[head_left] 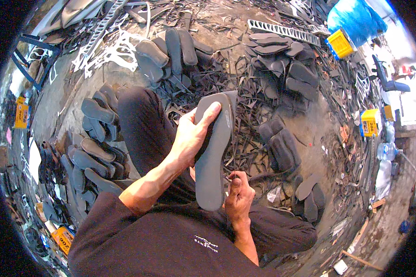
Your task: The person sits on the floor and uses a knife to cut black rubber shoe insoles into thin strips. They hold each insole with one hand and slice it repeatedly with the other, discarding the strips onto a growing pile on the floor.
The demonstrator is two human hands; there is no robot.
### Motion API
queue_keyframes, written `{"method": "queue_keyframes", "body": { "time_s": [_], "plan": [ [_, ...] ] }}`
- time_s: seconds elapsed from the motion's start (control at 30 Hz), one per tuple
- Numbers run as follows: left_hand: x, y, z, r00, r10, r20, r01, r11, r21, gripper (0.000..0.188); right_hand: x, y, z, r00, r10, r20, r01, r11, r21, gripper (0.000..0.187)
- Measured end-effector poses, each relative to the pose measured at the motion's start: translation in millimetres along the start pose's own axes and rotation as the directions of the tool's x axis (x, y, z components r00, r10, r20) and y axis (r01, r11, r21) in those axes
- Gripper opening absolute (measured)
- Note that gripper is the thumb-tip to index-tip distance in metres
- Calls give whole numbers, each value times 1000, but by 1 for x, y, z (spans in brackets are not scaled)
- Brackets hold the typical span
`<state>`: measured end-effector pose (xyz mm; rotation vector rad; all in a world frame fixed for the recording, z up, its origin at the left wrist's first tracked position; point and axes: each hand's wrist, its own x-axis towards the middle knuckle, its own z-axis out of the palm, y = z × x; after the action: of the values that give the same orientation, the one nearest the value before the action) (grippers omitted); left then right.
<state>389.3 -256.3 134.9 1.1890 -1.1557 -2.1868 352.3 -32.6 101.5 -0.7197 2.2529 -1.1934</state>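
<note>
A dark grey shoe sole (211, 171) is held up lengthwise in front of my lap, its broad end away from me. My left hand (192, 134) grips it by the left side, the thumb pressed flat on the upper face and the fingers mostly hidden beneath. A rough flap of material juts past the sole's far right edge. Close to the sole's right edge, by its narrow near end, my right hand (239, 197) is closed with the thumb on top. Whatever it holds is too small and hidden to make out.
Piles of soles lie at the left (94, 157), ahead (175, 51) and at the right (282, 143). Dark trimmed strips (245, 111) cover the floor between them. White cut-out sheets (120, 51), a blue bag (356, 21) and yellow boxes (369, 123) lie farther out.
</note>
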Motion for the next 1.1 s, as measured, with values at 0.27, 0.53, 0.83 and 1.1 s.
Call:
{"method": "queue_keyframes", "body": {
  "time_s": [0.27, 0.53, 0.83, 1.1],
  "plan": [
    [-22, 1, -9, 837, -56, 545, -114, 955, 272, 42, 59, -24, -20, 998, -7, -68, 10, 999, 43, 54],
    [-3, 36, -37, 790, -110, 603, -179, 900, 398, 41, 38, -36, -82, 955, -12, 295, -26, 992, 124, 66],
    [-3, 48, -34, 760, -130, 637, -199, 887, 418, 41, 21, -34, -95, 967, -3, 256, -4, 1000, 25, 65],
    [-9, 54, -33, 737, -164, 656, -241, 843, 481, 42, 24, -33, -93, 951, -17, 310, 1, 999, 51, 65]
  ]
}}
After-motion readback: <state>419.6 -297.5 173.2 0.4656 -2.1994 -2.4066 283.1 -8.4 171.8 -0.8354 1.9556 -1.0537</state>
